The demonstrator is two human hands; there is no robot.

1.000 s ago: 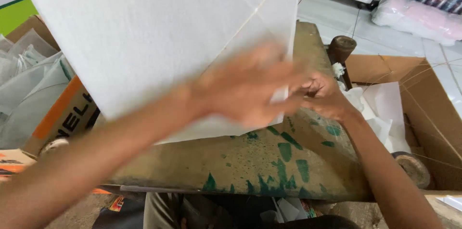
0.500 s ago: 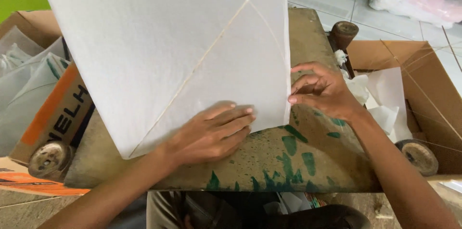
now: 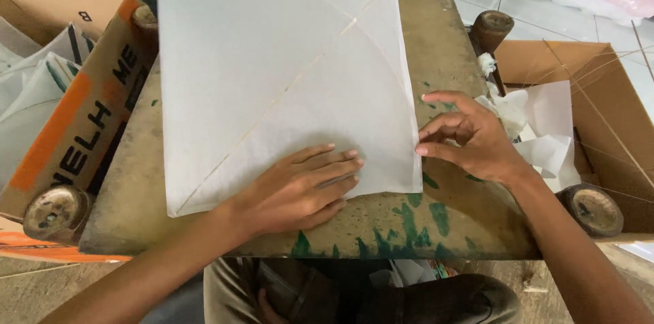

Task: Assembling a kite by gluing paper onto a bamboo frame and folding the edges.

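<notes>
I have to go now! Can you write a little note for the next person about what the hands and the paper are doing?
Left hand: flat, palm down, pressing the white paper sheet near its lower edge; no grip closed on anything.
Right hand: fingertips at the sheet's right edge, pinching or smoothing; cannot tell which.
The sheet lies flat on the worn wooden table, thin sticks showing through it.
Open cardboard box with paper scraps sits to the right.
Edge work on the right side looks unfinished.
</notes>
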